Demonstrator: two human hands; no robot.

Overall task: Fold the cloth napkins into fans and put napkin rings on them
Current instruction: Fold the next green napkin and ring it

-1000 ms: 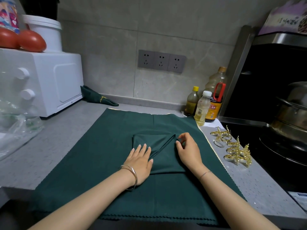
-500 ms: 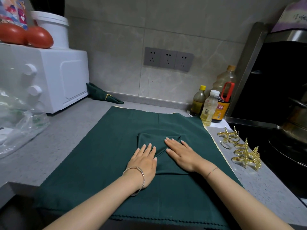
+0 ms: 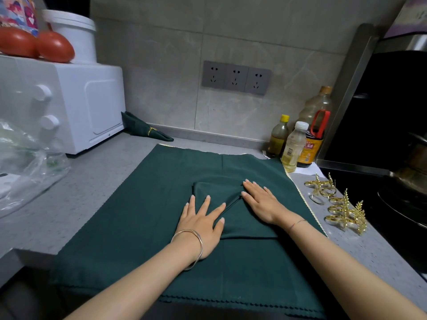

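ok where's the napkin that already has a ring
Head view: the ringed napkin lies at the back left of the counter, by the wall, just beside the white oven.

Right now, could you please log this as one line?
left hand: flat on folded napkin | right hand: flat on it | napkin rings: on counter

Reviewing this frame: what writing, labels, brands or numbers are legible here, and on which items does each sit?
No text can be read outright.
Dark sauce bottle: orange label with characters, too blurred to read.
Pale bottle with the white cap: label print too small to read.
Patterned container at top left: colours only, no legible words.
Package at top right: marks blurred.
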